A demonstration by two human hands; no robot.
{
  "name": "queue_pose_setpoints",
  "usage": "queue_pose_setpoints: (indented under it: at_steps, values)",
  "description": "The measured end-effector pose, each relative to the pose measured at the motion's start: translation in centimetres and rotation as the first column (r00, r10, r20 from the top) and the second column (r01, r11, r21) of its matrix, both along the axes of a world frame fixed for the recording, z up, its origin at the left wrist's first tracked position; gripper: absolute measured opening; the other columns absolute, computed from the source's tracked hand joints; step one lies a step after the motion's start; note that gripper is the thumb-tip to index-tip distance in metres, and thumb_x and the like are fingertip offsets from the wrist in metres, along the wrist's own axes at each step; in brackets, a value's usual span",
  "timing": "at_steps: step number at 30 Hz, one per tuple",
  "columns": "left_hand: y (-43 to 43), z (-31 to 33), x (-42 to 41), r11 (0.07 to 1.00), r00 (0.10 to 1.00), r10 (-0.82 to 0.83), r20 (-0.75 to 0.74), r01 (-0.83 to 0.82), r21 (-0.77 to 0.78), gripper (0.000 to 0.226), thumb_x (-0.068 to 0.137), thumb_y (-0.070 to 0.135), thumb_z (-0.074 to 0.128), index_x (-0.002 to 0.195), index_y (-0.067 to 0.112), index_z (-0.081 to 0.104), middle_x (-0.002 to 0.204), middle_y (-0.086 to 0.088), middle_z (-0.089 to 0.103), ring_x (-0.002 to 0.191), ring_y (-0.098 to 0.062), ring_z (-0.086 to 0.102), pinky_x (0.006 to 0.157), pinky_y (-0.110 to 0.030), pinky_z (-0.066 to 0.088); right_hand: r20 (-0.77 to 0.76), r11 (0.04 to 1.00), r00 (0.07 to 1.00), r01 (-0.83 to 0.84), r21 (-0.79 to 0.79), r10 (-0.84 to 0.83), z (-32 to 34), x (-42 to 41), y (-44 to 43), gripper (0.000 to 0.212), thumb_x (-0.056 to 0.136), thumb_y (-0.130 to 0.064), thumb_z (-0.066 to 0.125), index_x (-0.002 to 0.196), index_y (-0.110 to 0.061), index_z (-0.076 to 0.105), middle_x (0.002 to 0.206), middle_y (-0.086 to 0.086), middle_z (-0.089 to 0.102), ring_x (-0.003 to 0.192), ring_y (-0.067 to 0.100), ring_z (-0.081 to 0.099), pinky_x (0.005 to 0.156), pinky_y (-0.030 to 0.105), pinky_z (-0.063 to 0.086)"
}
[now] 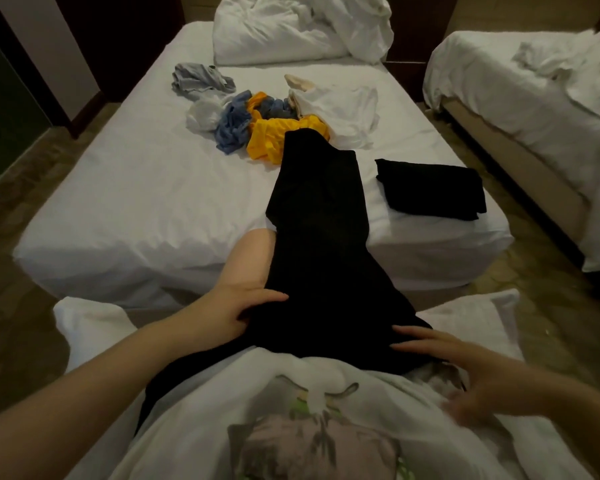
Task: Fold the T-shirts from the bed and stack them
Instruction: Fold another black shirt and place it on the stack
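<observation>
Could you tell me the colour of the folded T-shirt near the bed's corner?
The folded T-shirt is black; head view shows it.

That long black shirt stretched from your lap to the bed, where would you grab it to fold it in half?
Probably the near end, on the lap. The long black shirt lies as a narrow strip running away onto the bed, so a grip on each near corner, left hand and right hand coming from the sides, could carry that end over the far one.

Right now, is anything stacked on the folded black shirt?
No, the folded black shirt lies alone on the bed, with nothing on top.
</observation>
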State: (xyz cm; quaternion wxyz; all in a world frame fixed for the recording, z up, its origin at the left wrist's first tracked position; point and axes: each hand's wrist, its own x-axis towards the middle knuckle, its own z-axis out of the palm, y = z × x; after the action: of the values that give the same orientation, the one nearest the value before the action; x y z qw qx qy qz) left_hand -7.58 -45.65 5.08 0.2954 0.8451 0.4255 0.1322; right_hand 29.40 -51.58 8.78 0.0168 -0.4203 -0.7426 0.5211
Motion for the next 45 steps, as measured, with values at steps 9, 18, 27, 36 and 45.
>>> queue_pose_setpoints:
  at_steps: [9,18,27,36,45]
  values:
    - [1.6,-1.0,2.3,0.956,0.99,0.028,0.137,-0.067,0.285,0.013,0.078,0.036,0.062,0.092,0.033,0.063,0.122,0.007,0.048,0.115,-0.022,0.052,0.094,-0.043,0.045,-0.244,0.666,0.83,0.55,0.503,-0.501,-1.9,-2.0,0.2,0.06,0.08,-0.011,0.07,0.082,-0.069,0.057,0.092,-0.023,0.062,0.095,-0.002,0.056,0.08,0.005,0.041]
    - [-0.4,7.6,2.0,0.948,0.953,0.019,0.301,0.079,-0.31,0.014,0.074,0.03,0.073,0.064,0.027,0.064,0.064,0.011,0.059,0.066,0.002,0.055,0.065,-0.012,0.042,-0.315,0.81,0.926,0.344,0.474,-0.209,6.4,-2.5,1.5,0.047,0.073,-0.075,0.049,0.082,-0.031,0.059,0.066,-0.012,0.059,0.059,0.008,0.056,0.055,0.028,0.047]
    - [1.2,7.9,2.1,0.792,0.891,0.179,0.417,0.121,-0.599,0.054,0.034,0.068,0.078,0.078,0.036,0.074,0.087,0.023,0.071,0.083,0.009,0.063,0.071,-0.006,0.045,-0.544,0.845,0.788,0.477,0.241,-0.289,7.6,-1.5,5.1,0.043,0.055,-0.072,0.071,0.081,-0.037,0.073,0.067,-0.006,0.067,0.06,0.008,0.064,0.056,0.019,0.052]
    - [13.4,9.4,2.4,0.653,0.645,0.362,0.673,0.34,-0.677,0.052,0.029,0.036,0.095,0.075,0.021,0.078,0.077,0.001,0.073,0.076,-0.009,0.069,0.065,-0.02,0.053,-0.63,0.589,0.658,0.72,0.366,-0.413,9.3,-3.9,18.2,0.023,0.076,-0.026,0.068,0.085,-0.047,0.068,0.081,-0.02,0.069,0.079,-0.001,0.065,0.069,0.009,0.049]
    - [32.6,-0.1,3.2,0.326,0.374,0.798,0.473,0.393,-0.86,0.034,0.065,0.021,0.081,0.095,0.008,0.071,0.069,-0.007,0.068,0.062,-0.021,0.066,0.061,-0.027,0.053,-0.411,0.519,0.559,0.827,0.215,-0.72,0.0,-6.4,41.4,0.028,0.081,-0.022,0.071,0.107,-0.025,0.059,0.099,-0.001,0.063,0.091,0.011,0.06,0.084,0.026,0.049]
